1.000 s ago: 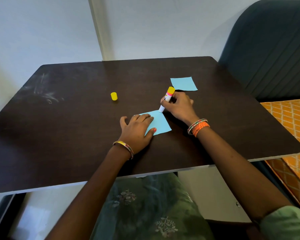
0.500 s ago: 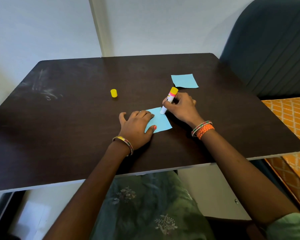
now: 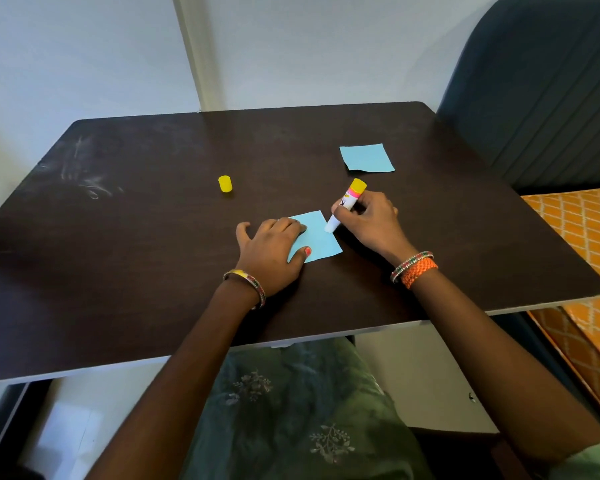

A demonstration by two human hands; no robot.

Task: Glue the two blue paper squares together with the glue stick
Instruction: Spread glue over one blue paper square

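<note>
One blue paper square (image 3: pixel 317 237) lies near the middle of the dark table. My left hand (image 3: pixel 274 252) rests flat on its left part, fingers spread, pinning it down. My right hand (image 3: pixel 369 223) grips the glue stick (image 3: pixel 345 204), a white tube with a yellow end, tilted with its tip touching the square's right edge. The second blue square (image 3: pixel 366 157) lies flat further back on the right, apart from both hands. The glue stick's yellow cap (image 3: pixel 225 183) stands alone to the left.
The dark table (image 3: pixel 136 254) has a front edge close to my lap. A dark padded chair back (image 3: pixel 541 84) stands at the right rear. An orange patterned cloth (image 3: pixel 582 244) lies beside the table on the right. White walls are behind.
The glue stick's tip has slid down the square's right edge from its far corner. My left hand still presses the paper. The camera view has shifted slightly.
</note>
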